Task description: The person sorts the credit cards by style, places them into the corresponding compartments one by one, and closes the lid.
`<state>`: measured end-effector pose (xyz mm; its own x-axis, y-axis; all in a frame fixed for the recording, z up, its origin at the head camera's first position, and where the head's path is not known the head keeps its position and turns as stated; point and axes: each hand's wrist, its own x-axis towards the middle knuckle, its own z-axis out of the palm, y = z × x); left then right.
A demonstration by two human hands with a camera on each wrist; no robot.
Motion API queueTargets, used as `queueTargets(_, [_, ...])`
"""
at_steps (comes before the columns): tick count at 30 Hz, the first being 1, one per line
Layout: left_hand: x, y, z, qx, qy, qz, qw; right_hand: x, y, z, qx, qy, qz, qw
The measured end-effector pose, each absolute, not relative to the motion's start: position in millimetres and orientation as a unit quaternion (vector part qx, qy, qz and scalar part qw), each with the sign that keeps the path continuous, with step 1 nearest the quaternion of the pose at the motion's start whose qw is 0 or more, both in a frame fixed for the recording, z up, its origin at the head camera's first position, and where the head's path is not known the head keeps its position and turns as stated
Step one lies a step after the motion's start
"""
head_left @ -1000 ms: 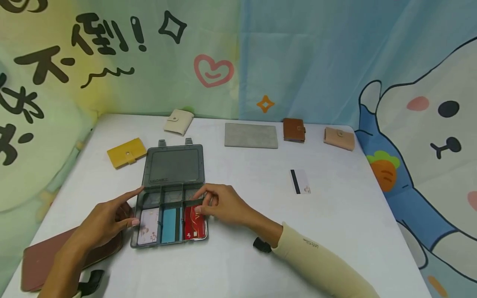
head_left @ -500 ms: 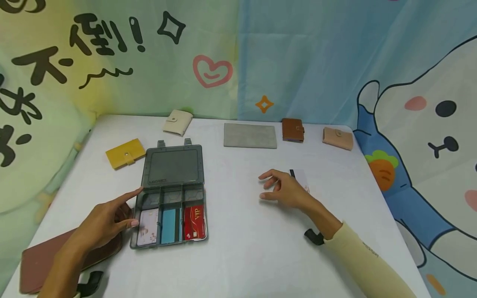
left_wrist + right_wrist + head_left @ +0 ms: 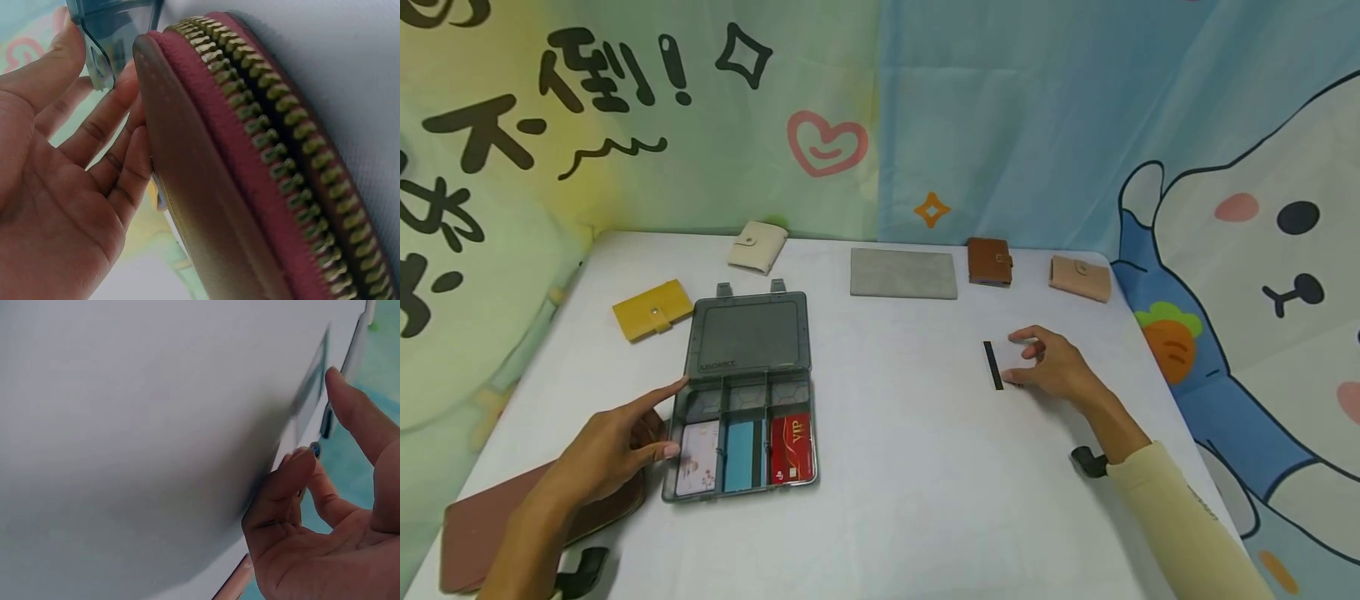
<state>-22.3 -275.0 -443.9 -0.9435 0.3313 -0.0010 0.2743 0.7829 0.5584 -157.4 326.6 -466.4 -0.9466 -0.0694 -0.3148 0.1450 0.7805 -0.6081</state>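
A grey plastic case (image 3: 748, 333) lies with its lid back; its near compartments hold a pale floral card (image 3: 698, 457), a blue card (image 3: 741, 454) and a red VIP card (image 3: 792, 448). My left hand (image 3: 602, 454) touches the case's left side, index finger stretched toward the hinge and thumb lower on the edge. To the right, a white card with a black stripe (image 3: 993, 365) lies on the table. Over its right part is my right hand (image 3: 1056, 367), thumb and index finger spread apart at its near and far edges. In the right wrist view, the fingers (image 3: 294, 472) are close to the tabletop.
Beneath the left wrist lies a brown zip wallet (image 3: 490, 525). A yellow wallet (image 3: 653, 310) sits beside the case's lid. Along the back are a cream wallet (image 3: 758, 247), a grey flat wallet (image 3: 904, 273), a brown wallet (image 3: 990, 262) and a tan wallet (image 3: 1080, 278).
My right hand has left the red card in the case and travelled right across the table to the striped white card. The left hand has stayed on the case.
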Motion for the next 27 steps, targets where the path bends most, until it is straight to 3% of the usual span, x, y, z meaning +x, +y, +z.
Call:
queueTargets(19, [-20, -274, -445, 0.166, 0.943, 0.285, 0.037, -164, 288, -464, -0.048, 0.942, -0.285, 0.168])
queueTargets(27, [-22, -275, -443, 0.162, 0.945, 0.282, 0.045, -152, 247, -463, -0.108, 0.871, -0.426, 0.221])
